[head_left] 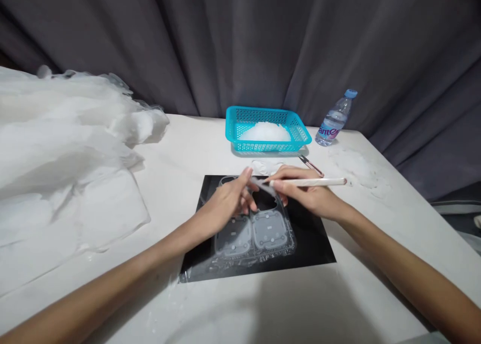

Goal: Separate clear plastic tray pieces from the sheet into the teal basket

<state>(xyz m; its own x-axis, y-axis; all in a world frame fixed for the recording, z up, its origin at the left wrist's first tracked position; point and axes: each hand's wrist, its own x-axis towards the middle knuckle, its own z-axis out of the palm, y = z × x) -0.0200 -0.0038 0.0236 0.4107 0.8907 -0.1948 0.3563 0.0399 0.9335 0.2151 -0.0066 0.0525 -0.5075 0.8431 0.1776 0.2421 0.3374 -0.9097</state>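
On the black mat (pixel 311 243) we had a translucent sheet (pixel 268 228), its pale rounded-square panels marked with small dots and bars, its near edge crinkled and shiny; over the mat's far part our right hand (pixel 306 191) gripped a white pen-like tool (pixel 319 182); our left hand (pixel 229 201) curled beside a blurred grey strip (pixel 265 186), whether pinching it we could not tell; beyond the mat's far right corner stood a bottle (pixel 332 121), its label showing "ante" in purple.
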